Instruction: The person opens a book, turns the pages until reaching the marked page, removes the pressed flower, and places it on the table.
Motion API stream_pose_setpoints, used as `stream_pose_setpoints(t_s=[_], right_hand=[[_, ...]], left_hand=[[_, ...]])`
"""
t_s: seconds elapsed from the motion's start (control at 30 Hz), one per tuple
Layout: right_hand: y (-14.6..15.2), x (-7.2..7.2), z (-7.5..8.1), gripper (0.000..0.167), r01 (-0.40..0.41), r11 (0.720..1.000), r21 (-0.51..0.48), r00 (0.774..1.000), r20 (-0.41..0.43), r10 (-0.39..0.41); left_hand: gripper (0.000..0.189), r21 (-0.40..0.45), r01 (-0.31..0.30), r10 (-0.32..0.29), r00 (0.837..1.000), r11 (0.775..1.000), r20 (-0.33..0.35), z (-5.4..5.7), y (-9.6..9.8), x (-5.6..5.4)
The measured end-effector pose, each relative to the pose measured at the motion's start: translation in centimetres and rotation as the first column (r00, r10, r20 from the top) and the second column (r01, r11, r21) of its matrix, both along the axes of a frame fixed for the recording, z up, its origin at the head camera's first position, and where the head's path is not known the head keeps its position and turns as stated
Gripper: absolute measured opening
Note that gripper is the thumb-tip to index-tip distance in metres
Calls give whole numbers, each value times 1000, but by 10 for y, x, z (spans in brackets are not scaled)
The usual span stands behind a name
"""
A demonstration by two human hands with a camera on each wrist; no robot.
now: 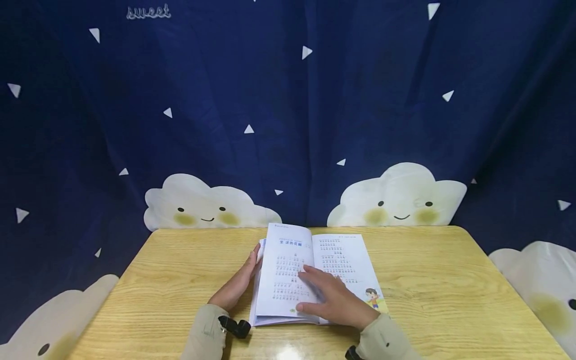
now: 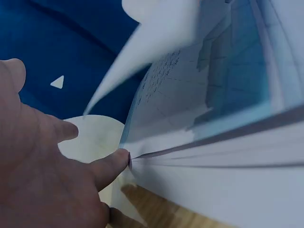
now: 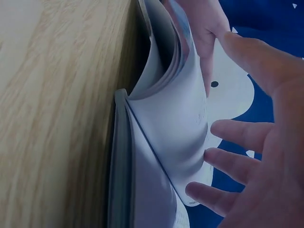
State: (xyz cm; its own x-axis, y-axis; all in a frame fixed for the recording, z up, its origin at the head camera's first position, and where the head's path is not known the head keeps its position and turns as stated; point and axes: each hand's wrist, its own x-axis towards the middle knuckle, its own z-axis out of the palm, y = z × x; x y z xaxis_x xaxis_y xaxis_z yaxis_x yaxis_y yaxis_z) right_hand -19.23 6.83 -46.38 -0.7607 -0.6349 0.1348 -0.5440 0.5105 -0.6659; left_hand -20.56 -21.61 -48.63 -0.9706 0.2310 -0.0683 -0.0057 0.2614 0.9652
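Observation:
An open book with printed text lies on the wooden table; its left-hand page bulges up in a curve. Beside the book's left edge is my left hand, fingers extended. In the left wrist view one fingertip of it touches the edges of the stacked pages, while a loose page stands raised above them. My right hand reaches across the spine, fingers spread, with fingertips right at the raised left page. Its forearm passes over the right-hand page, which carries a small cartoon child.
The light wooden table stretches to both sides of the book. Behind it hangs a dark blue curtain with white triangles and smiling clouds. A black strap device sits on my left wrist, over a pale sleeve.

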Motion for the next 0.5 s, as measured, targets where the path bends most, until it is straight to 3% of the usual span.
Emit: stream_pose_setpoints(t_s=[0.1,0.3,0.5], right_hand=[[-1,1,0,75,-3,999,41,1000,-3,3],[-5,1,-1,79,-18,993,120,1000,-22,21],[-8,2,0,80,-19,984,178,999,-39,26]], left_hand=[[66,-71,-57,56,998,996,-24,2,3,0],[59,-202,-180,163,982,963,-100,7,12,1],[60,-225,-224,176,960,948,-216,10,16,3]])
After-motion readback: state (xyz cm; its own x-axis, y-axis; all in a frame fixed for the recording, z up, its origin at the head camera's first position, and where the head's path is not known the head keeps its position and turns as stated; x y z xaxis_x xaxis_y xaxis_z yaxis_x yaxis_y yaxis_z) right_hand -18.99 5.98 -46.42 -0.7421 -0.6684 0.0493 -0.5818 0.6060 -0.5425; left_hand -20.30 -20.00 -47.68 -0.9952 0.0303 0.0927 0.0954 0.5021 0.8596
